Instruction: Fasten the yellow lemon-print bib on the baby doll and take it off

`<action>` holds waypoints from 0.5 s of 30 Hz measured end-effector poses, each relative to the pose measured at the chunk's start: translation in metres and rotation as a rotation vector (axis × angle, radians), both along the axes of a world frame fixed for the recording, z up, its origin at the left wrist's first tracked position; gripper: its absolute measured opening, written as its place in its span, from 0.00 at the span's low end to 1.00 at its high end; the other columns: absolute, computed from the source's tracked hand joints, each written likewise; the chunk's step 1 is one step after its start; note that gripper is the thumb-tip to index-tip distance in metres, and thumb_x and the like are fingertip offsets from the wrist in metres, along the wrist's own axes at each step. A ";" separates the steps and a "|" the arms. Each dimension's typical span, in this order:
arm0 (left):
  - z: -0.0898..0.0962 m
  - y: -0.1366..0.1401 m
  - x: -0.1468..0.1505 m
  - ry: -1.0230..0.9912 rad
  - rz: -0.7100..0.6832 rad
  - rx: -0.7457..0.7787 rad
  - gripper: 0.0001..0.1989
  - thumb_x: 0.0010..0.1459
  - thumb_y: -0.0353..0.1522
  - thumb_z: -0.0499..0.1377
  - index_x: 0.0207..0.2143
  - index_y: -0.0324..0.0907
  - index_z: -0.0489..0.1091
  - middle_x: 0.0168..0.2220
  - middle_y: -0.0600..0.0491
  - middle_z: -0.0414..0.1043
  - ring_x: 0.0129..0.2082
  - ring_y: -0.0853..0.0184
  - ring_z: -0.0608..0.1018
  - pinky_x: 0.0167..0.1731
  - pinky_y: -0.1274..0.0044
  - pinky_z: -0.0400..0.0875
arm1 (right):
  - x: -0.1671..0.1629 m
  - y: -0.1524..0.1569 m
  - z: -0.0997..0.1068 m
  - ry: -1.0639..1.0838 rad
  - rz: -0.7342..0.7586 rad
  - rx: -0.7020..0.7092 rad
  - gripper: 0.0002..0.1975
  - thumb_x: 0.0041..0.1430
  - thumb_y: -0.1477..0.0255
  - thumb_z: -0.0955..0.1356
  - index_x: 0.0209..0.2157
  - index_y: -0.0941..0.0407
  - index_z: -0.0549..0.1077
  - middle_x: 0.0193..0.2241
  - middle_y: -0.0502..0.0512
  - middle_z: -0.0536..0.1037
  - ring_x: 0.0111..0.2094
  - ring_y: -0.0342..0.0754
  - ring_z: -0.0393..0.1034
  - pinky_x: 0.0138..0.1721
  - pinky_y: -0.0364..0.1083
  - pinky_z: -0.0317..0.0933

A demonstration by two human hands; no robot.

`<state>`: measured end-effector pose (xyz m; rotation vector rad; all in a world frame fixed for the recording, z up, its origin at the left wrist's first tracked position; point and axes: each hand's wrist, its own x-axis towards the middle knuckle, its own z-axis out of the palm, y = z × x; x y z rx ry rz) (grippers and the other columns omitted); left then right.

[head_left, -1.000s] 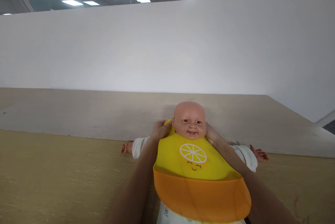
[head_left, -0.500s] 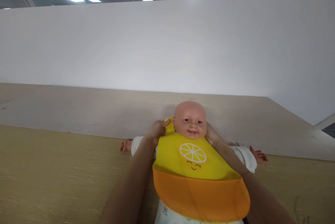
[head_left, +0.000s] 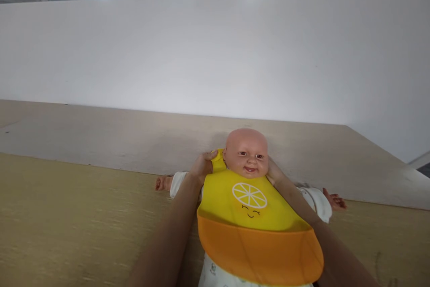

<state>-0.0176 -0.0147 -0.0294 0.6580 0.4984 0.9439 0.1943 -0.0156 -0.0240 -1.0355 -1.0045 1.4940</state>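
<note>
A baby doll [head_left: 247, 146] in white clothes lies on its back with both arms spread out. Over its chest is a yellow bib [head_left: 221, 195] with a white citrus slice, a smiling face and an orange pocket along the bottom. My left hand [head_left: 203, 166] pinches the bib's yellow neck strap beside the doll's head, thumb on top. On the other side my right hand [head_left: 275, 173] reaches in behind the doll's neck. Its fingers are hidden by the head, so what they hold does not show.
The doll rests on a wood-toned surface [head_left: 83, 211]. Behind its head runs a paler board [head_left: 101, 139], meeting a white wall panel [head_left: 201, 54]. Ceiling lights show above the panel.
The view has shifted slightly, so the doll and bib sit a little further right. Both hands keep their places at the doll's neck.
</note>
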 end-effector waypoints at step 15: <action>0.011 -0.004 0.001 0.017 0.006 0.018 0.08 0.48 0.32 0.61 0.30 0.36 0.73 0.22 0.51 0.73 0.23 0.68 0.75 0.29 0.77 0.68 | -0.003 -0.005 0.006 0.014 -0.082 -0.094 0.06 0.39 0.68 0.71 0.23 0.53 0.75 0.26 0.54 0.80 0.40 0.56 0.75 0.43 0.51 0.69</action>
